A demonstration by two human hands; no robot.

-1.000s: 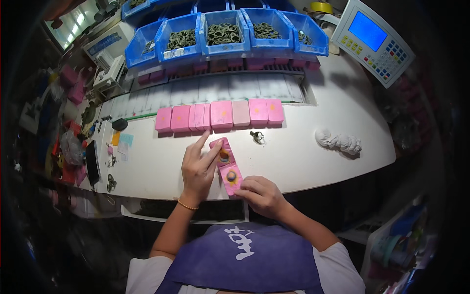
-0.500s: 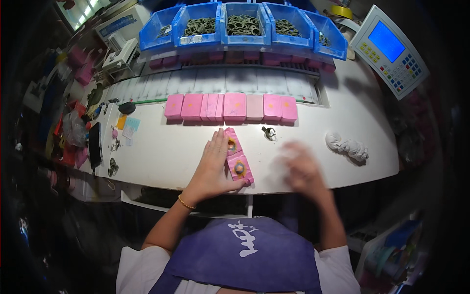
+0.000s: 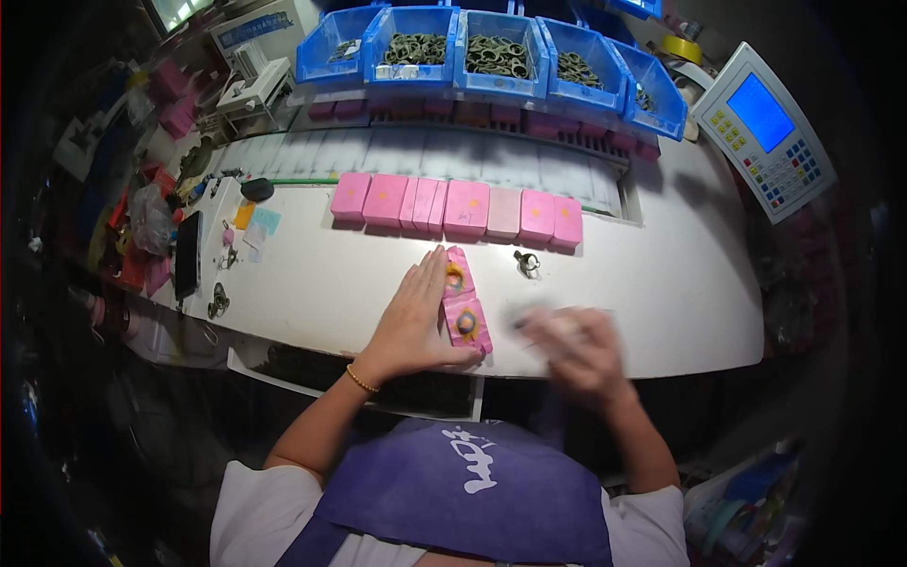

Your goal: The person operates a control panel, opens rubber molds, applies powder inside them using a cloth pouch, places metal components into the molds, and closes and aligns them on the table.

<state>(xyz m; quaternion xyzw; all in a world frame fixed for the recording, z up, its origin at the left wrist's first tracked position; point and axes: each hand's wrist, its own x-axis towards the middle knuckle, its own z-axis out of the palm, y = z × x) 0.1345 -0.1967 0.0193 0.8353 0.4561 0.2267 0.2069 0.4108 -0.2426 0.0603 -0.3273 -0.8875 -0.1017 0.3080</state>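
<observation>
The right hand [image 3: 576, 345] is smeared by motion blur; its grip cannot be made out. The dark ring-shaped parts in the blue plastic bins [image 3: 496, 52] are too small to be identified.

- A white worktable [image 3: 661, 293] with a curved front edge fills the middle.
- At twelve o'clock, a row of blue bins [image 3: 491, 42] lines the table's far side.
- At two o'clock, a tilted control panel [image 3: 765, 128] shows a blue screen.
- At nine o'clock, cluttered shelves [image 3: 142, 217] sit in shadow.
- The surroundings are dark; the tabletop is brightly lit.
</observation>
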